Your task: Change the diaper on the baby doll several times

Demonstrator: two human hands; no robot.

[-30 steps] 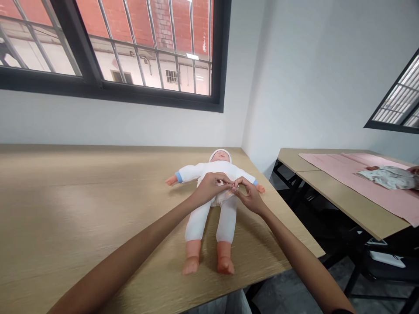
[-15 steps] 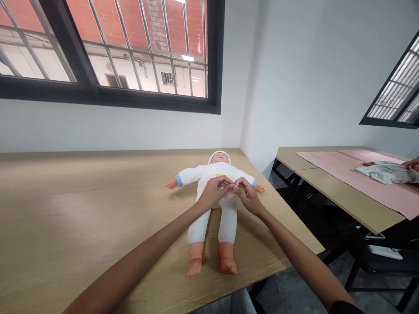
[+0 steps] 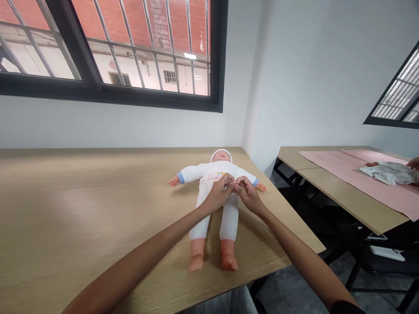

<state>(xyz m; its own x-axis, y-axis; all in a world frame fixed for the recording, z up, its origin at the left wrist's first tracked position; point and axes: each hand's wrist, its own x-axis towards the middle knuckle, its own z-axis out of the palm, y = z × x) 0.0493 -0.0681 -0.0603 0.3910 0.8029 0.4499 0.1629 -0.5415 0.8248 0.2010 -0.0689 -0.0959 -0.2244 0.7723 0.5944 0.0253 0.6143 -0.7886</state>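
A baby doll [image 3: 221, 155] in a white outfit with blue cuffs and a white cap lies on its back on the wooden table [image 3: 98, 209], its bare feet toward me. Over its waist, my left hand [image 3: 224, 188] and my right hand [image 3: 246, 192] meet fingertip to fingertip. Both hands are closed in a pinch at the white clothing [image 3: 209, 185] on the doll's right-side middle. The fingers hide the exact bit being pinched, so I cannot make it out. A yellow and pink print shows on the chest just beyond the hands.
To the right stands a second table [image 3: 353, 205] with a pink cloth [image 3: 340, 168]. On it lies a patterned grey-white garment [image 3: 389, 172], with another person's hand [image 3: 414, 163] at its edge. A chair [image 3: 389, 264] holding a white object is below. Walls and a barred window [image 3: 147, 48] rise behind.
My left hand has shifted slightly right, with its fingers arched higher, uncovering more of the chest print. My right hand stays nearly in place. The view has tilted a little.
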